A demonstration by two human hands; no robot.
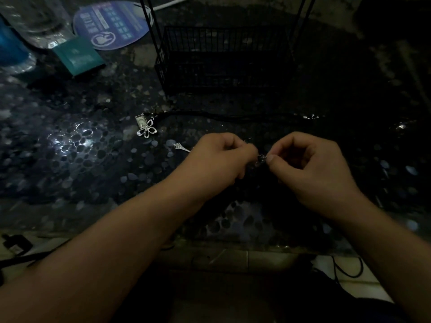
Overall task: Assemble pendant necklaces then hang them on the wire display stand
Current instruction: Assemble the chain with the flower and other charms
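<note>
— Between the two hands, low in the middle: a small silver clasp [261,157] with a bit of fine chain, held up over the desk [70,145]. Too dim and too small to make out more of it.

— Left hand [224,157]?

— Curled, fingertips pinched on the left end of the metal piece. Right hand [307,164] likewise curled, thumb and forefinger nipped on the right end. Knuckles nearly meeting, both forearms reaching in from the lower edge.

— Other pendants?

— Flower pendant [147,129], open silver petals, lying flat on the desk up and left of the left hand, touching a small clear rectangular piece [140,120] at its upper side. Slim silver pendant [181,147] just beside the left hand's knuckles, partly hidden behind them. Dark cord [233,115] stretched across the desk behind both hands, from the flower toward the right, with a glint of metal at its far right end.

— And the stand?

— Black wire display stand [224,57] farther back, centre: basket-like base, thin uprights rising out of view. Well apart from the hands.

— Left corner?

— Teal box [78,55], round blue printed card [112,24] behind it, clear plastic bottle [35,19] at the far edge. Desk surface dark, pebble-patterned, glossy.
</note>
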